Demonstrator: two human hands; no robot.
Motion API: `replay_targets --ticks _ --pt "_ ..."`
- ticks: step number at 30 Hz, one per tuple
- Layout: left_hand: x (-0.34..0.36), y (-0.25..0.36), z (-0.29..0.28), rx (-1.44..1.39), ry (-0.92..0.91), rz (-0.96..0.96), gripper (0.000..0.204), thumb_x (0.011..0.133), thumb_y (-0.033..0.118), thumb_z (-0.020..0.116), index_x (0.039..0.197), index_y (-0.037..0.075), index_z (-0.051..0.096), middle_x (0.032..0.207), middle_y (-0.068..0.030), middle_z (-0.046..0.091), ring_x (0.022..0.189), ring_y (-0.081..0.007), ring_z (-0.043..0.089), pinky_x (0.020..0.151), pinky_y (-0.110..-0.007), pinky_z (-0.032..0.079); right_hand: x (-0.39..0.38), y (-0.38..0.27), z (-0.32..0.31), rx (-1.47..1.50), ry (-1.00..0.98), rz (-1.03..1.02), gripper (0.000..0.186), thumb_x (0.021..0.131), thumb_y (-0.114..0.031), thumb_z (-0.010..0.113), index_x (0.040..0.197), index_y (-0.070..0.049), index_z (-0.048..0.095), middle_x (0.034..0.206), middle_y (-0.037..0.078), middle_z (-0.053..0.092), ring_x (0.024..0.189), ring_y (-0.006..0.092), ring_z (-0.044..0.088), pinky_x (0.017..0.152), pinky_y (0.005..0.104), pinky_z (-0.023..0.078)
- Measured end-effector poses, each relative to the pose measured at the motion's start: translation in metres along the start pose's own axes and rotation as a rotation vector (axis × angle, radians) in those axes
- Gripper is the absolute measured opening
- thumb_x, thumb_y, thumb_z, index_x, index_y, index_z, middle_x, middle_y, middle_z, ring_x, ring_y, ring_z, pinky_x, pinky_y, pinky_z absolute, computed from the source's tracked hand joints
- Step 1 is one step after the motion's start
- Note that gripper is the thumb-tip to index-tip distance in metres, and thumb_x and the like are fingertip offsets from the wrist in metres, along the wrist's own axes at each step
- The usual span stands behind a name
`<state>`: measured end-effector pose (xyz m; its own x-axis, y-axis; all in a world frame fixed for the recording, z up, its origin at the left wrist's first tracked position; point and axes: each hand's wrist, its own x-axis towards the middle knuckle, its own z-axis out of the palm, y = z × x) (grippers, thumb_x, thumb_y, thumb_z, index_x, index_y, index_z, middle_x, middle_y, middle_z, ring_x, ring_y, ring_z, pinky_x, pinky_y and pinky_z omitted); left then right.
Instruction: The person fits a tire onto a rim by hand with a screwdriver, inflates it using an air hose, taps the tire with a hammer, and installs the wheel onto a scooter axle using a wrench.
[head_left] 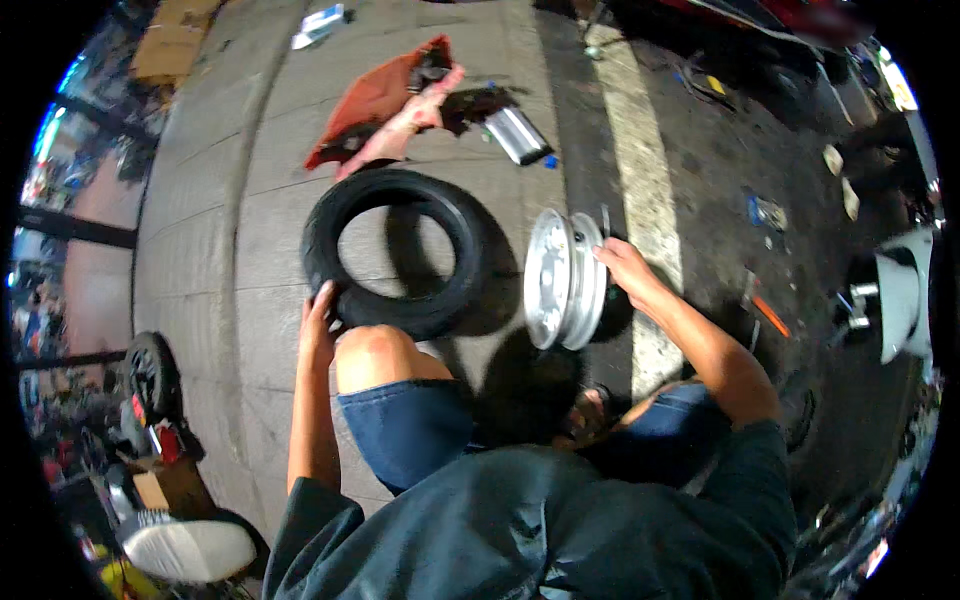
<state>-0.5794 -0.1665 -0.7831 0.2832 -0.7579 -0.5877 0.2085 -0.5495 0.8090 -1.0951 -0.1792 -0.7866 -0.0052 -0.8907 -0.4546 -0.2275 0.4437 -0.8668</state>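
Note:
A black tyre (464, 240) tilts in front of my left knee, its open centre showing the paving behind it. My left hand (320, 306) has its fingers curled onto the tyre's lower left edge; part of the fingers is hidden behind the rubber. Right of the tyre, a bare silver wheel rim (566, 285) stands upright on its edge, with a valve stem sticking up near its top right. The fingers of my right hand (622, 263) close on the rim's right edge. Tyre and rim are apart from each other.
Beyond the tyre lie a red cloth-like sheet (375, 100) and a silver can-like object (517, 136). An orange-handled tool (771, 316) is on the dark ground at right. Far left are a small wheel (152, 375), a cardboard box (172, 487) and a white seat-like shape (190, 550).

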Motion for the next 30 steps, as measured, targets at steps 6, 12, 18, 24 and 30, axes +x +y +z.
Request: replay_targets --ticks 6,12,18,24,30 --pt "0.006 0.118 0.091 0.425 -0.334 0.228 0.088 0.076 0.04 0.079 0.137 -0.002 0.032 0.121 -0.0227 0.054 0.109 -0.0303 0.058 0.084 -0.047 0.053 0.026 0.002 0.006 -0.017 -0.174 0.035 0.023 0.093 -0.024 0.057 0.086 -0.003 0.058 0.077 0.005 0.058 0.067 0.0149 0.058 0.054 0.034 0.048" --pt "0.0 0.146 0.187 0.574 -0.539 0.179 0.09 0.077 0.052 0.073 0.144 0.004 0.035 0.136 -0.0174 0.049 0.124 -0.0329 0.049 0.095 -0.052 0.045 0.009 -0.023 0.006 -0.231 -0.171 0.047 0.031 0.09 -0.027 0.063 0.088 0.002 0.055 0.074 0.01 0.061 0.058 0.0183 0.061 0.047 0.0327 0.051" --pt "0.004 0.111 0.231 0.283 -0.722 0.138 0.093 0.08 0.052 0.07 0.142 -0.007 0.034 0.137 -0.0207 0.049 0.122 -0.0308 0.052 0.104 -0.035 0.039 0.011 -0.022 -0.009 -0.401 -0.286 -0.004 0.036 0.088 -0.031 0.066 0.096 0.003 0.057 0.079 0.011 0.064 0.061 0.0176 0.063 0.05 0.0324 0.052" --pt "-0.005 0.098 0.257 0.202 -0.599 0.239 0.092 0.071 0.048 0.078 0.134 -0.01 0.043 0.124 -0.0232 0.057 0.107 -0.0307 0.06 0.095 -0.037 0.046 0.031 -0.021 -0.024 -0.677 -0.122 -0.133 0.047 0.089 -0.046 0.063 0.102 -0.001 0.062 0.087 0.015 0.067 0.074 0.0231 0.065 0.064 0.038 0.053" --pt "-0.032 0.124 0.286 0.297 -0.439 0.571 0.086 0.07 0.046 0.081 0.127 -0.009 0.048 0.113 -0.0202 0.062 0.1 -0.0266 0.062 0.091 -0.035 0.047 0.008 -0.123 -0.01 0.009 0.032 -0.346 0.05 0.093 -0.046 0.058 0.119 -0.002 0.057 0.113 0.013 0.063 0.104 0.0227 0.059 0.088 0.0347 0.047"
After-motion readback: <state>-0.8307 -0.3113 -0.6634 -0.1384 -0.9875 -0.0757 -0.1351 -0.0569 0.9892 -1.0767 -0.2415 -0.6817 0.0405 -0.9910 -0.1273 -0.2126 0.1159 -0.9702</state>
